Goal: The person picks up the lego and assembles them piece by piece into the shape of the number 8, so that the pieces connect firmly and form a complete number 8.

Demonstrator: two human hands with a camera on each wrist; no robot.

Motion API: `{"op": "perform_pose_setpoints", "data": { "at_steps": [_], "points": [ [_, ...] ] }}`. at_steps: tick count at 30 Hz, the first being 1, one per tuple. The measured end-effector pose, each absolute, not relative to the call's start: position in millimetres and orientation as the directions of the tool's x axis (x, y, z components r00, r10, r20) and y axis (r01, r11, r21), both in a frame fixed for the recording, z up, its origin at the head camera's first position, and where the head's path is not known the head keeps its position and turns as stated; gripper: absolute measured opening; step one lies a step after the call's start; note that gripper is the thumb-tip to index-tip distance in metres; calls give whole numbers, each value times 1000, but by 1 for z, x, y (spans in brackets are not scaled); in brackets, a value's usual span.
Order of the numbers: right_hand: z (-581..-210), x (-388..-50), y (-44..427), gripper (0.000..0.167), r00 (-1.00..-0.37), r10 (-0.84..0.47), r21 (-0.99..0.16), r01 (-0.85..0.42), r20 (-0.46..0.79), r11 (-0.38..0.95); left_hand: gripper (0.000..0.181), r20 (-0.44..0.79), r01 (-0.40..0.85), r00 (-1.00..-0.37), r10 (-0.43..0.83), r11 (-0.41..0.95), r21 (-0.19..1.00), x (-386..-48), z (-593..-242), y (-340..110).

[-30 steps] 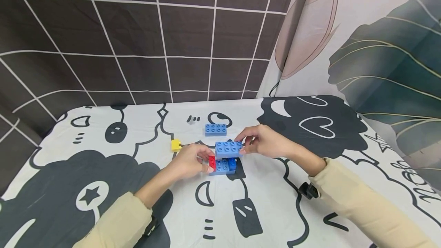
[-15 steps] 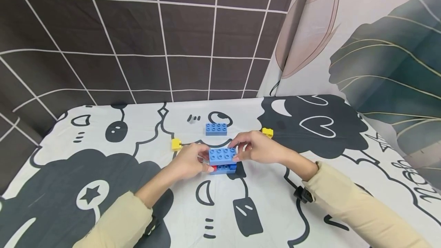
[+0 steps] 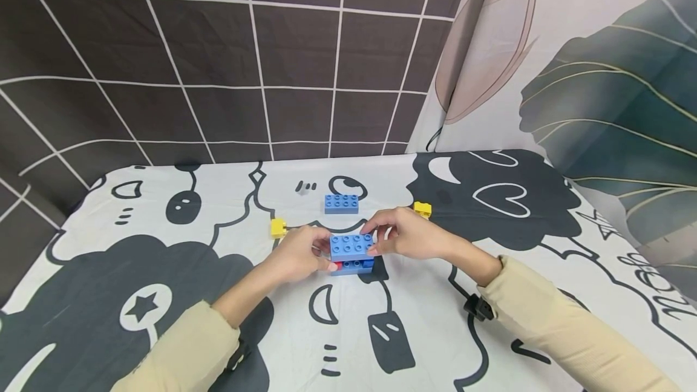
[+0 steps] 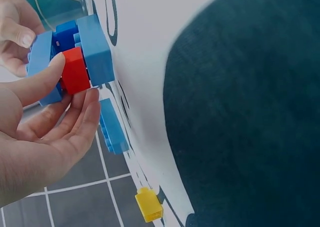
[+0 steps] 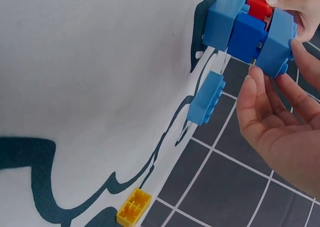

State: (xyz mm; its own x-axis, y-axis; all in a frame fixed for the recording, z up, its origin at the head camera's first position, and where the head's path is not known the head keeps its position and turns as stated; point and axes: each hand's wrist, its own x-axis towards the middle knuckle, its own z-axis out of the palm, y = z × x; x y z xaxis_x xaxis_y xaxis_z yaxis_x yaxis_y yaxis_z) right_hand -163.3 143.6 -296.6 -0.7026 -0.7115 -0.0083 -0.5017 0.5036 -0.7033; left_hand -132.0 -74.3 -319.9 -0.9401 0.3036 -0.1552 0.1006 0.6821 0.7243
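My left hand (image 3: 299,253) pinches a small red brick (image 4: 75,69), thumb on one side and fingers on the other. That brick stands at the left end of a long light-blue brick (image 3: 354,269) lying on the cloth. A darker blue brick (image 5: 246,37) sits on its right end. Above both, my right hand (image 3: 411,235) holds a second light-blue brick (image 3: 350,248) by its right end, studs up. In the right wrist view a narrow gap with studs shows between this upper brick and the darker blue one.
Behind the stack lies another light-blue brick (image 3: 341,204). One yellow brick (image 3: 278,228) is beside my left hand, and a second yellow brick (image 3: 422,209) is just beyond my right wrist. The patterned cloth (image 3: 348,337) meets a dark gridded backdrop (image 3: 294,53) at the back.
My right hand has moved left and down, bringing the upper light-blue brick over the red and darker blue ones. The right yellow brick came into sight. The left hand stays put.
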Motion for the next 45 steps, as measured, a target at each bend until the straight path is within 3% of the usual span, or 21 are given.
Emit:
{"op": "perform_pose_setpoints", "data": {
  "at_steps": [14,25,45],
  "points": [
    [-296,-164,144,28,-685,-728,-693,-520,-11,500,52,-168,99,-932,321,671,734,-131,-317,-77],
    [-294,-164,144,29,-672,-741,-665,-554,2,501,34,-42,227,-902,430,554,801,-132,-308,-85],
    [-299,-164,144,30,-688,-726,-668,-534,-13,518,28,-65,159,-937,344,584,796,-129,-310,-80]
  ]
}}
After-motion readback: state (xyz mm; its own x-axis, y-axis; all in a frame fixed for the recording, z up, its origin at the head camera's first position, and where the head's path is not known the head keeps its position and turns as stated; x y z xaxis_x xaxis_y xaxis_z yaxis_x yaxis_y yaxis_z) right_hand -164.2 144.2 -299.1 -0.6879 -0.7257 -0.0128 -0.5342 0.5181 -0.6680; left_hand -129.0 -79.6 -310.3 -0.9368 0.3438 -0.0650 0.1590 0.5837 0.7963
